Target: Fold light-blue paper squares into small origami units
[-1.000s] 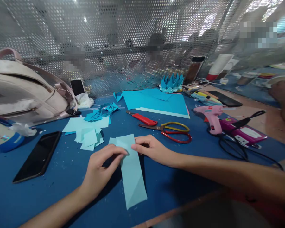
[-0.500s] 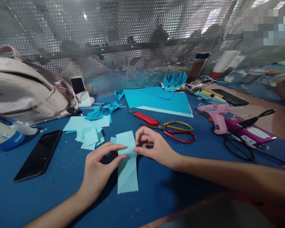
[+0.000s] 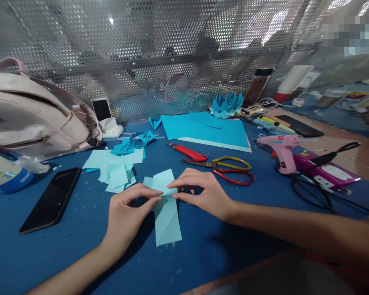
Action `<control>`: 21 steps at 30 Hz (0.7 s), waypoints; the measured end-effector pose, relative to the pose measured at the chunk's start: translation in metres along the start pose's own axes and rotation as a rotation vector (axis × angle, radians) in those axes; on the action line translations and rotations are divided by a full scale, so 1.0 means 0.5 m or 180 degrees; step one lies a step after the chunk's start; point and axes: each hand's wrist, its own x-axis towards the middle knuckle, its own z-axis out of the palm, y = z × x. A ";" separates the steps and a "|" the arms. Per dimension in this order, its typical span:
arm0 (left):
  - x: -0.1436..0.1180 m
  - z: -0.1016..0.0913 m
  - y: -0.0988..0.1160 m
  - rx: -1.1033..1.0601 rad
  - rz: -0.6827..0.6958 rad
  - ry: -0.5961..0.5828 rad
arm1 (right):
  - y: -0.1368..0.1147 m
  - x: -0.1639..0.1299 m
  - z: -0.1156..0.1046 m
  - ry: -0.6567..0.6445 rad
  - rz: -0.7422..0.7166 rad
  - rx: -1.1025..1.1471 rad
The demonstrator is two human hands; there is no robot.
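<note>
Near the worktop's [image 3: 207, 260] front edge, left hand [image 3: 126, 217] and right hand [image 3: 207, 191] pinch the strip [image 3: 168, 227], grips nearly closed (scissors [image 3: 214, 164] beyond).

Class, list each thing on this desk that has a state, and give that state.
Paper strip: pinched by the left hand and right hand, bent across
Scissors: lying flat, not held
Red cutter: lying down, metal tip showing
Black phone: lying flat, screen dark
Pink glue gun: not held; on or off, cannot tell
Large blue sheets: spread flat, overlapping
Spiky blue piece: folded, points up
</note>
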 end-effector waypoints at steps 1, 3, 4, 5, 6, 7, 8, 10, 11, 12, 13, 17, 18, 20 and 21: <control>-0.001 0.000 0.000 0.0002 0.0056 -0.0022 | 0.001 0.000 0.000 0.0012 -0.0045 -0.0037; -0.001 0.002 0.000 0.0013 0.0181 -0.0069 | 0.002 0.000 0.001 0.0012 -0.0129 -0.0108; -0.001 0.002 0.000 0.0018 0.0234 -0.0090 | 0.003 0.001 0.001 0.0006 -0.0180 -0.0140; -0.001 0.003 -0.001 0.0022 0.0271 -0.0107 | 0.003 0.001 0.000 0.0000 -0.0234 -0.0171; -0.001 0.004 -0.001 0.0021 0.0301 -0.0124 | 0.003 0.002 0.000 -0.0003 -0.0291 -0.0209; -0.001 0.004 -0.001 0.0015 0.0328 -0.0138 | 0.004 0.002 0.000 -0.0013 -0.0352 -0.0252; -0.002 0.004 -0.002 0.0001 0.0357 -0.0155 | 0.004 0.002 -0.001 -0.0024 -0.0413 -0.0305; -0.004 0.004 -0.002 -0.0026 0.0400 -0.0187 | 0.007 0.001 -0.002 -0.0057 -0.0513 -0.0441; -0.004 0.004 -0.002 -0.0021 0.0408 -0.0201 | 0.008 0.000 -0.003 -0.0081 -0.0548 -0.0518; -0.005 0.004 -0.002 0.0003 0.0411 -0.0198 | 0.009 0.000 -0.004 -0.0100 -0.0580 -0.0593; -0.006 0.004 -0.002 0.0044 0.0408 -0.0173 | 0.010 -0.001 -0.005 -0.0120 -0.0602 -0.0662; -0.003 0.004 -0.005 0.0164 0.0250 -0.0070 | 0.010 -0.002 -0.008 -0.0188 -0.0632 -0.0786; -0.002 0.003 -0.006 0.0145 0.0132 -0.0085 | 0.009 -0.002 -0.009 -0.0198 -0.0629 -0.0781; 0.001 0.003 -0.008 0.0077 -0.0126 -0.0126 | 0.007 -0.001 -0.009 -0.0214 -0.0604 -0.0771; 0.001 0.002 -0.009 0.0048 -0.0228 -0.0130 | 0.007 -0.001 -0.009 -0.0220 -0.0587 -0.0770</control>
